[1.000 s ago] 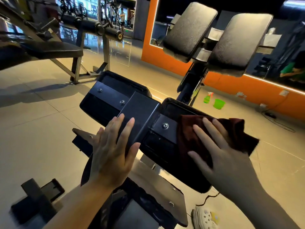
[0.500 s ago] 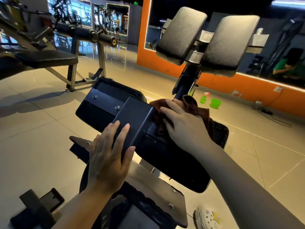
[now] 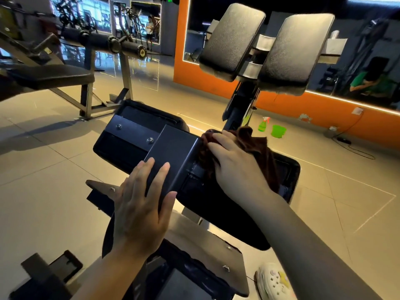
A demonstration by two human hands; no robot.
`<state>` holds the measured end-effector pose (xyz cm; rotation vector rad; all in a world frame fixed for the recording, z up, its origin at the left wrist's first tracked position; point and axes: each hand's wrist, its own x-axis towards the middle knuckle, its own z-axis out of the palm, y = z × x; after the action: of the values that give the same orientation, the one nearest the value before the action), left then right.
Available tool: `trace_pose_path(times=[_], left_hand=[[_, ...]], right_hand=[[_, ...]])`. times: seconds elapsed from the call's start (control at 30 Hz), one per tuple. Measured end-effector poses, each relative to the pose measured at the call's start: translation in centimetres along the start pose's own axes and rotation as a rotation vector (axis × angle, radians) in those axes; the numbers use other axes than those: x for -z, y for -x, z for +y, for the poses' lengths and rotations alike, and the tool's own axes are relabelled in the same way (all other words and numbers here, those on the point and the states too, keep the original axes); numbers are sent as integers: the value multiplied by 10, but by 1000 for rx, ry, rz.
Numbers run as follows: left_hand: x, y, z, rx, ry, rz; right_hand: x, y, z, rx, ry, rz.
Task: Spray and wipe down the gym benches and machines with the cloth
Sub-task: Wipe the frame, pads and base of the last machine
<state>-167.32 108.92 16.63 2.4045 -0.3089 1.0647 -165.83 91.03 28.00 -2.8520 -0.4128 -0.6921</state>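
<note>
Nearest, at lower centre of the frame, the left hand [image 3: 140,211] lies flat on the dark metal bracket [image 3: 173,154] of the flipped-up pad, its fingers [image 3: 147,169] straight and spread, holding nothing, apparently steadying the part. Just right of centre the right hand [image 3: 236,163] presses the dark red cloth [image 3: 257,146] against the underside of the pad [image 3: 287,169], beside the bracket's right edge; its fingers are loosely bent over the bunched cloth, pushing it more than pinching it. The cloth is crumpled, so it has no clear long axis; its loose folds trail toward the upper right. The pad's long axis runs from the upper left to the lower right of the frame.

I judge the work to be mid-wipe on this one machine: the panel by the cloth shines as if damp, while the two upright pads [image 3: 266,46] at upper centre and the bench [image 3: 47,77] at upper left show no sign either way. Farther off, right of centre, the green spray bottle [image 3: 262,124] stands on the floor beside a green cup [image 3: 278,131].
</note>
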Motion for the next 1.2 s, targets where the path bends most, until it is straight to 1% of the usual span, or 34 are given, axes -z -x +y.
trace_pose_path(times=[0.07, 0.13, 0.2, 0.27, 0.37, 0.47, 0.6, 0.7, 0.77, 0.8, 0.87, 0.93, 1.0, 1.07, 1.13, 1.2], left_hand=[[0, 0, -1, 5, 6, -2], [1, 0, -1, 1, 11, -8], [0, -1, -1, -4, 4, -9], [0, -1, -1, -3, 0, -7], [0, 0, 0, -3, -3, -2], [-1, 0, 0, -6, -17, 1], [0, 0, -1, -11, -15, 2], [1, 0, -2, -13, -3, 4], [1, -1, -2, -13, -3, 7], [1, -1, -2, -14, -5, 5], [0, -1, -2, -15, -12, 4], [0, 0, -3, -17, -13, -2], [0, 0, -2, -18, -16, -2], [0, 0, -1, -13, -22, 3], [-1, -1, -1, -11, -22, 7], [-1, 0, -1, -10, -14, 9]], right_hand=[[-2, -6, -3, 19, 18, -35], [5, 5, 9, 65, 108, -58], [18, 27, 29, 79, 158, -35], [29, 53, 49, 55, 106, 17], [36, 76, 62, 42, 59, 25], [32, 54, 53, 12, 34, 33], [17, -4, 21, -16, -32, 15], [10, -29, 8, 47, 56, -88], [14, -24, 19, 90, 159, -164], [19, -16, 28, 76, 201, -180], [28, 5, 47, 22, 242, -139], [36, 29, 61, -21, 185, -67], [38, 50, 70, -23, 93, 41], [35, 54, 72, -31, 79, 149], [29, 44, 66, 12, 145, 224], [21, 30, 51, 114, 191, 236]])
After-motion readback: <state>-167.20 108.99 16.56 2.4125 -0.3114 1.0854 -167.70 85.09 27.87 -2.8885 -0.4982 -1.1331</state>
